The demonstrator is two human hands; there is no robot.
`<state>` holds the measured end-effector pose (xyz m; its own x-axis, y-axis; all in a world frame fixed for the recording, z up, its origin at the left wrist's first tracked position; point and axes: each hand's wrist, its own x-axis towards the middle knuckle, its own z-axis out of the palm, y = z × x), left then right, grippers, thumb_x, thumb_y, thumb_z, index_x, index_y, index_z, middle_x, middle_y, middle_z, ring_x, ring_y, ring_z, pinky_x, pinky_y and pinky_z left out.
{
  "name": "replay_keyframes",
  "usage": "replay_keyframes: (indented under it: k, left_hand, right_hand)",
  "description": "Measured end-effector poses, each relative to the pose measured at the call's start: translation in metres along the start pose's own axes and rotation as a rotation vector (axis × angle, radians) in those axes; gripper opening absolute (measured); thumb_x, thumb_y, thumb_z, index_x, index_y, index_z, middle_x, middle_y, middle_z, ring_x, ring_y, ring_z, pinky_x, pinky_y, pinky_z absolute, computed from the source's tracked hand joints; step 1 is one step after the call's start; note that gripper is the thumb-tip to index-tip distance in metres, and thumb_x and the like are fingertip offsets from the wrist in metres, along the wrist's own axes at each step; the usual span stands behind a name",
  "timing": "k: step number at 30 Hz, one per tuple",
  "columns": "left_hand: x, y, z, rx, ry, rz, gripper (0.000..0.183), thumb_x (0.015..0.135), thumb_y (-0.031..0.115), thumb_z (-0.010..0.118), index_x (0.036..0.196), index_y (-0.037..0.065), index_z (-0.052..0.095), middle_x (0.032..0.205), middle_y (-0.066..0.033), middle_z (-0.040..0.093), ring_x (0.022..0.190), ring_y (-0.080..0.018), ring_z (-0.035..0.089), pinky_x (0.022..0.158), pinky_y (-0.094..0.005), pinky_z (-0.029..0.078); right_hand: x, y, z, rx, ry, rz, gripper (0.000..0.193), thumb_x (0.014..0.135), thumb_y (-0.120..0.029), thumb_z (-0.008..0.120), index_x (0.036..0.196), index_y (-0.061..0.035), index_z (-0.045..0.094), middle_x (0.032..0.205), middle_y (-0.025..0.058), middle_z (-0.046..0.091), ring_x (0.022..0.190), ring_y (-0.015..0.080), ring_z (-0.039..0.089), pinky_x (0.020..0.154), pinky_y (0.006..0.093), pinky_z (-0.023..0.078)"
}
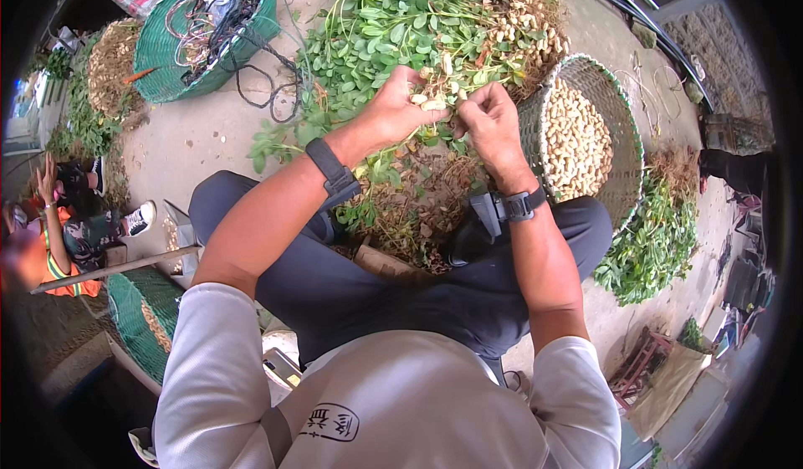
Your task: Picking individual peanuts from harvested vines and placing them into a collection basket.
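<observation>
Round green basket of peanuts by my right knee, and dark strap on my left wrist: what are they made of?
Round green basket: probably smooth plastic strips, given its regular weave; other fibre possible. Dark wrist strap: likely matte fabric, as its band lacks shine.

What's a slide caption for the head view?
Left hand holds peanuts, right hand curled close by, leafy plants ahead and a basket of peanuts at right.

The wide head-worn view looks steeply down from close above the lap [376, 306].
</observation>
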<state>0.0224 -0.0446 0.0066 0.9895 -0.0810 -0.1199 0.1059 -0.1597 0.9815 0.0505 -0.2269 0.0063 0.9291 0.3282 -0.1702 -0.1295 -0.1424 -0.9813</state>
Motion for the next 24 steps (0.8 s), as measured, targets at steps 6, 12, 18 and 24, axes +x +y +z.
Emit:
replay_keyframes:
  k: [6,12,18,24]
  left_hand:
    - [-0.003,0.006,-0.004,-0.467,-0.294,-0.198,0.048,0.087,0.008,0.070,0.130,-0.001,0.050,0.117,-0.0031,0.060,0.104,-0.0108,0.057,0.092,-0.0268,0.045]
    - [0.002,0.000,-0.002,-0.453,-0.182,-0.068,0.046,0.090,0.009,0.068,0.131,0.001,0.049,0.114,-0.0024,0.061,0.101,-0.0104,0.058,0.089,-0.0266,0.047]
    - [-0.005,0.011,0.008,0.329,0.097,0.119,0.041,0.089,0.026,0.067,0.118,0.001,0.052,0.094,-0.0214,0.068,0.090,-0.0371,0.066,0.078,-0.0442,0.049]
    - [0.002,0.009,0.001,0.388,0.095,0.060,0.038,0.089,0.020,0.064,0.119,0.000,0.054,0.090,-0.0198,0.067,0.078,-0.0271,0.065,0.072,-0.0408,0.050]
  right_hand:
    - [0.000,-0.008,-0.010,0.303,0.065,0.079,0.023,0.090,-0.005,0.057,0.110,0.0038,0.050,0.086,0.0052,0.058,0.066,0.0125,0.058,0.056,0.0249,0.052]
    - [-0.004,-0.023,-0.015,0.252,0.052,0.127,0.012,0.088,-0.003,0.064,0.093,-0.0018,0.054,0.076,0.0034,0.058,0.057,0.0107,0.055,0.052,0.0246,0.048]
    - [-0.020,-0.047,-0.015,0.553,-0.023,-0.158,0.015,0.087,0.005,0.062,0.083,-0.0049,0.050,0.077,0.0057,0.060,0.054,0.0105,0.053,0.049,0.0249,0.048]
    - [-0.036,-0.088,-0.017,0.732,-0.110,-0.250,0.019,0.086,0.007,0.058,0.080,-0.0073,0.047,0.077,0.0023,0.052,0.054,0.0071,0.046,0.039,0.0219,0.042]
